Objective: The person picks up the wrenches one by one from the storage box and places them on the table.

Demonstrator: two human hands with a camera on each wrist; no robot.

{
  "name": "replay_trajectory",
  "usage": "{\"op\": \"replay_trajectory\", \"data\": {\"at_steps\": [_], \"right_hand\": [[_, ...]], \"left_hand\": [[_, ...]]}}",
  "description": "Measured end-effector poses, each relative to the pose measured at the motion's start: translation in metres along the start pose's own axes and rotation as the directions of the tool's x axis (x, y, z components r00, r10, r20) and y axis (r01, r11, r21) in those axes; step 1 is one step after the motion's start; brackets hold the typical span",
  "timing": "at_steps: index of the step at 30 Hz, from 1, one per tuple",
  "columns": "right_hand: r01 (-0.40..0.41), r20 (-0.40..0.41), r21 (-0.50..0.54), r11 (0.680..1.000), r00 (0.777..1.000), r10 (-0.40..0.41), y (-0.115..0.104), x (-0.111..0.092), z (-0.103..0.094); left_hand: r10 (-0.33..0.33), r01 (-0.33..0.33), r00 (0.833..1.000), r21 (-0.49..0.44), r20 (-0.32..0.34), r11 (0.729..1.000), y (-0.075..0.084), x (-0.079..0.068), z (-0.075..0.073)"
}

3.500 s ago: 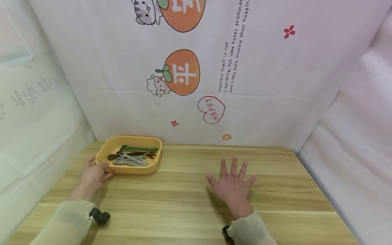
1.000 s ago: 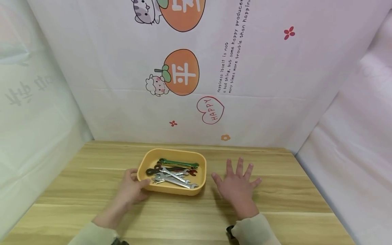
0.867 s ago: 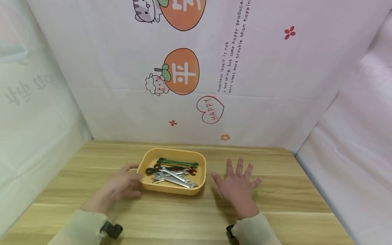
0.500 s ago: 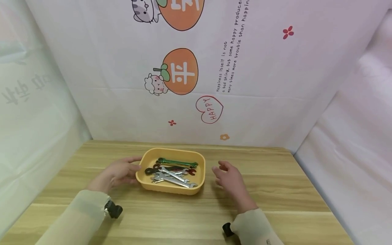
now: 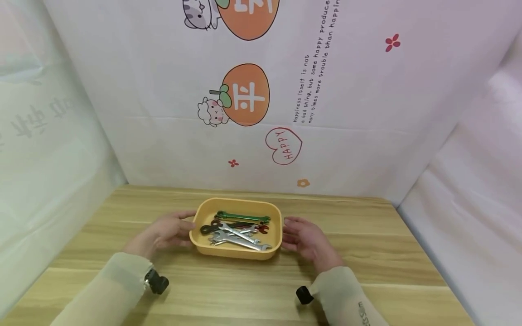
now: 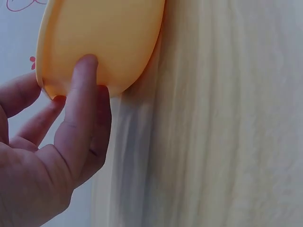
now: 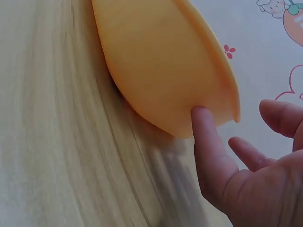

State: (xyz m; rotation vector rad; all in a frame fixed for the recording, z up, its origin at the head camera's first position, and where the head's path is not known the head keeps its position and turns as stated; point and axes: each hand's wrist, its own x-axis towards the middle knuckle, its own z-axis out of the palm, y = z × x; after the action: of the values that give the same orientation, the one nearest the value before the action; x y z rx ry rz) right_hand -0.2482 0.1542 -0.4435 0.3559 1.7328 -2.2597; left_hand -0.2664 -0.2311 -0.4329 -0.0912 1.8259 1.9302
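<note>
A yellow tray (image 5: 234, 252) sits on the wooden table between both hands. Inside lie several wrenches: a green wrench (image 5: 244, 217) along the back, silver wrenches (image 5: 244, 243) crossing at the front, and a dark one (image 5: 207, 229) partly covered. My left hand (image 5: 165, 232) touches the tray's left end; in the left wrist view its fingertips rest against the outer wall (image 6: 104, 38). At the right end is my right hand (image 5: 307, 240), fingers loosely bent; the right wrist view shows one fingertip against the outer wall (image 7: 151, 61) and the thumb (image 7: 281, 118) apart from the rim.
White printed cloth (image 5: 346, 158) hangs behind the table, with more cloth at the left (image 5: 53, 172) and right (image 5: 481, 194). The wooden tabletop (image 5: 228, 294) extends in front of the tray. Black wrist cameras (image 5: 157, 281) sit at the cuffs.
The tray was slid from the back left toward the middle by my left hand, which then changed its hold. My right hand lifted its spread fingers from the table and moved to the tray's right end.
</note>
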Motion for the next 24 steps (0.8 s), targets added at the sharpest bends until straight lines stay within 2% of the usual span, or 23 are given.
{"op": "replay_trajectory", "data": {"at_steps": [4,12,24], "right_hand": [[-0.026,-0.001,0.014,1.0,1.0,0.026,0.0,0.003,-0.004],[-0.041,-0.01,-0.035,0.999,0.999,0.041,-0.006,0.003,-0.012],[-0.007,-0.011,-0.202,0.979,1.0,0.005,-0.013,-0.002,-0.027]], "left_hand": [[0.001,-0.001,1.0,-0.013,0.01,1.0,-0.001,-0.001,0.007],[0.008,-0.008,1.0,-0.017,0.013,1.0,-0.004,-0.002,0.021],[0.031,-0.031,1.0,-0.019,0.002,0.999,-0.008,-0.001,0.047]]}}
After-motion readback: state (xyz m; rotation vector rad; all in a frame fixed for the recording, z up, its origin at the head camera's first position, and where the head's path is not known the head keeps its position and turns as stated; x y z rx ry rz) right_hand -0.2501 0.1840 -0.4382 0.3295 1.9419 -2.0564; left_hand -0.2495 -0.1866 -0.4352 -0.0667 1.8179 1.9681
